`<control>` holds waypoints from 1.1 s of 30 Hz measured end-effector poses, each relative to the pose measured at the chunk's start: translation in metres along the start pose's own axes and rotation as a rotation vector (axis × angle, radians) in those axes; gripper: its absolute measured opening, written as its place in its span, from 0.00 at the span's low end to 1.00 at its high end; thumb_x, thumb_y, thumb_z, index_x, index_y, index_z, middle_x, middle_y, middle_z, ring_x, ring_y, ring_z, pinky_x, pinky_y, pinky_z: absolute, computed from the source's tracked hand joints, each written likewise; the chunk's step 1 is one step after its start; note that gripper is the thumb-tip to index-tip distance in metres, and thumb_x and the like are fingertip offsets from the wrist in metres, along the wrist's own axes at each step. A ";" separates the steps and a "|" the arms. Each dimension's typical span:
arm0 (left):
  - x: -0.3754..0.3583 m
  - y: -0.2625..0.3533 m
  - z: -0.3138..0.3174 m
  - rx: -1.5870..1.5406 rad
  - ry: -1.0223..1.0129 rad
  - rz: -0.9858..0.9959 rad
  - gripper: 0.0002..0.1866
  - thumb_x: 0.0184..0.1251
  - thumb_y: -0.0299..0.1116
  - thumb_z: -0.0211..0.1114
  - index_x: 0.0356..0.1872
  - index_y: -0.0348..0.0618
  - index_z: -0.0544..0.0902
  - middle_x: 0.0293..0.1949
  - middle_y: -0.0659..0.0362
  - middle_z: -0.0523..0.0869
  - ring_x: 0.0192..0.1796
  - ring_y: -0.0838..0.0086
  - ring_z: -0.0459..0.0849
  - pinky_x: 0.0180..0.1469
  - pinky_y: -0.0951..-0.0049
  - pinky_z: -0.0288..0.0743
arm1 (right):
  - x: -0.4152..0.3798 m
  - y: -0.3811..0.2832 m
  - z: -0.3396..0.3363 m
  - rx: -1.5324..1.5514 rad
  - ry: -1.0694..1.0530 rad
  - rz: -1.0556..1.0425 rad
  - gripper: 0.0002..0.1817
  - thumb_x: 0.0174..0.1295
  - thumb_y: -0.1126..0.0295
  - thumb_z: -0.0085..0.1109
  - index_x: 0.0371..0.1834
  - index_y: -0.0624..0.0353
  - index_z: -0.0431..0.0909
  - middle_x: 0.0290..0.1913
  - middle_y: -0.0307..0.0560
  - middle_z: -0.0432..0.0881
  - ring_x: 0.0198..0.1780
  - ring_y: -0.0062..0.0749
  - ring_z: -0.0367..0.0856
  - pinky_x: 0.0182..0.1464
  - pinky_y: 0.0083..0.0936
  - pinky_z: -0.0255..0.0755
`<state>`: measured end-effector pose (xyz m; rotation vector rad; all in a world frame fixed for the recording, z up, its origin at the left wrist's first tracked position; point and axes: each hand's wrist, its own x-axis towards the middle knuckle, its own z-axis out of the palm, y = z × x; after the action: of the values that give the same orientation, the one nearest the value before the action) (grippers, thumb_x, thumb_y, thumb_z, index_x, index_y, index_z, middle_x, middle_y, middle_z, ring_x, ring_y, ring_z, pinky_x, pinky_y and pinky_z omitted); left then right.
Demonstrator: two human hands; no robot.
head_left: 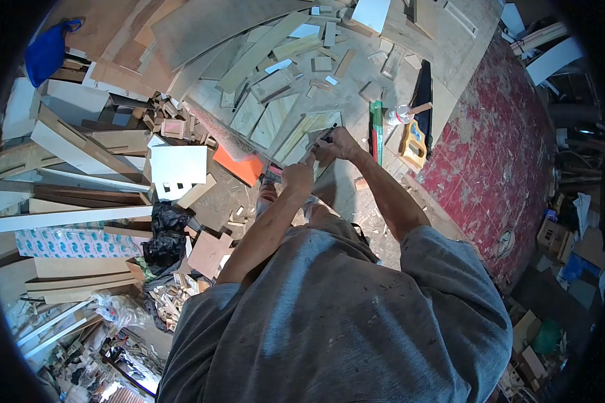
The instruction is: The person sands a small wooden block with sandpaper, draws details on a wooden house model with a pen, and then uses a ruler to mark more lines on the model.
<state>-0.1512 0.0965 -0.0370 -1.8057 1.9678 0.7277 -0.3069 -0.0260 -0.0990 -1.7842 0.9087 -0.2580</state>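
In the middle of the head view, my left hand (298, 176) is closed at the near edge of a pale wooden panel (296, 146), one finger stretched toward my other hand. What its curled fingers hold, if anything, is hidden. My right hand (341, 143) is closed on a slim dark pen-like tool (329, 140) over the panel's right part. The two hands are close together but apart. To the right lie a green strip-shaped tool (376, 131) and a handsaw (415, 143) with a yellow handle. A clear plastic bottle (402, 115) is beside the saw.
Wood offcuts (321, 64) and long boards (232, 30) cover the far worktable. An orange sheet (238, 166) and a white panel (179, 172) are at left, near piled boards (91, 144). A worn red surface (484, 154) spreads at right. Scraps litter the floor.
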 end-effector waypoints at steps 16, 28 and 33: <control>0.027 -0.071 -0.010 -0.562 -0.180 0.227 0.45 0.54 0.23 0.58 0.79 0.61 0.61 0.39 0.43 0.88 0.36 0.61 0.86 0.42 0.61 0.78 | -0.052 -0.037 0.078 -0.043 0.672 -0.046 0.27 0.48 0.78 0.67 0.55 0.58 0.75 0.47 0.51 0.80 0.50 0.51 0.79 0.52 0.39 0.75; 0.037 -0.106 -0.017 -0.429 -0.091 0.394 0.35 0.59 0.28 0.57 0.73 0.55 0.70 0.21 0.45 0.81 0.25 0.58 0.82 0.36 0.56 0.76 | -0.055 -0.053 0.099 -0.107 0.853 0.092 0.25 0.50 0.79 0.64 0.55 0.59 0.75 0.43 0.54 0.81 0.49 0.53 0.79 0.49 0.40 0.76; 0.038 -0.109 -0.031 -0.268 -0.140 0.443 0.34 0.60 0.29 0.55 0.73 0.57 0.71 0.27 0.39 0.85 0.34 0.49 0.87 0.44 0.51 0.79 | -0.056 -0.041 0.107 -0.142 0.944 0.087 0.18 0.56 0.78 0.62 0.51 0.61 0.76 0.38 0.52 0.80 0.44 0.53 0.80 0.47 0.42 0.76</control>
<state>-0.0451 0.0429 -0.0482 -1.4067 2.2858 1.2714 -0.2659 0.0949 -0.0934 -1.7269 1.6824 -1.0533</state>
